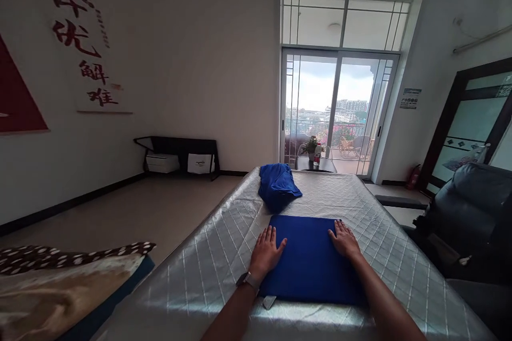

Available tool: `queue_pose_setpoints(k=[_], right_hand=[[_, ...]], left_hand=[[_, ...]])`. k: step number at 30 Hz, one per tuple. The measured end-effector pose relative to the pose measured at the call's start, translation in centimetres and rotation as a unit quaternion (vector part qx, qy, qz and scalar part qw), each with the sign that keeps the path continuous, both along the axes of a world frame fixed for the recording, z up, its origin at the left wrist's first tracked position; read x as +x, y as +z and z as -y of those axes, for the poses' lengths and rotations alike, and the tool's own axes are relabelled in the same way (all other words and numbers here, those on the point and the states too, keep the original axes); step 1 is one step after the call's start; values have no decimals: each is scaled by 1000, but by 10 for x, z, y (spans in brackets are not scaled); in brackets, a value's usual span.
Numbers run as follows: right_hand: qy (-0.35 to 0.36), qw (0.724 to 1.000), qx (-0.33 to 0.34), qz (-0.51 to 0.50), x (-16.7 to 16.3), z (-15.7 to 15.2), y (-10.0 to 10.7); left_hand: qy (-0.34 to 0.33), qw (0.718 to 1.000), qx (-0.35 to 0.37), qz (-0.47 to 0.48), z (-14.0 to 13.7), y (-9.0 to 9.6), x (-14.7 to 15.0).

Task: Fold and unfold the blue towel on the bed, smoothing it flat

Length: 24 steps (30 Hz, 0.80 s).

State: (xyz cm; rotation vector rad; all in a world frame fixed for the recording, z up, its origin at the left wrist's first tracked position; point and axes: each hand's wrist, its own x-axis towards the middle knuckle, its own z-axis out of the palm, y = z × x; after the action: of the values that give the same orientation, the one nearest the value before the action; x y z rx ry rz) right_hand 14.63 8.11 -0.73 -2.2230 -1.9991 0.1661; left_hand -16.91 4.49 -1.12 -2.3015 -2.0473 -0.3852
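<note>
A flat blue rectangle of folded cloth (308, 266) lies on the silver quilted table cover (212, 256) in front of me. My left hand (267, 251) rests on its left edge, fingers stretched out and pointing away. On the far right edge lies my right hand (344, 238), also flat with fingers extended. Neither hand grasps anything. A small pale tag (269, 302) sticks out from the near left edge of the cloth. Beyond it, a crumpled blue cloth (278, 186) sits near the table's far left corner.
Left of the table is a bed or seat with a brown dotted blanket (72, 258). A dark padded chair (476, 213) stands close on the right. Past the far end is a small table with a bottle (317, 154) and a plant (310, 145). A black bench (182, 149) lines the wall.
</note>
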Motion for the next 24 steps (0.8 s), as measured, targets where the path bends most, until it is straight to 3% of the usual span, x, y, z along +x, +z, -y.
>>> queue_pose_setpoints(k=[4, 8, 10, 13, 19, 21, 24], right_hand=[[-12, 1000, 4, -6, -1, 1, 1], [-16, 1000, 6, -18, -1, 0, 2], [-17, 1000, 6, -24, -2, 0, 2], [-17, 999, 7, -25, -2, 1, 3], [16, 999, 22, 26, 6, 2, -7], [27, 998, 25, 45, 10, 1, -11], [25, 998, 21, 56, 12, -2, -13]], left_hand=[[5, 1000, -20, -22, -4, 1, -1], [3, 999, 13, -30, -13, 7, 12], [-23, 999, 24, -16, -18, 11, 33], [-114, 993, 18, 19, -25, 19, 84], [-281, 956, 16, 88, -42, 17, 193], [-310, 945, 28, 102, -49, 11, 210], [-293, 948, 43, 118, -58, 1, 216]])
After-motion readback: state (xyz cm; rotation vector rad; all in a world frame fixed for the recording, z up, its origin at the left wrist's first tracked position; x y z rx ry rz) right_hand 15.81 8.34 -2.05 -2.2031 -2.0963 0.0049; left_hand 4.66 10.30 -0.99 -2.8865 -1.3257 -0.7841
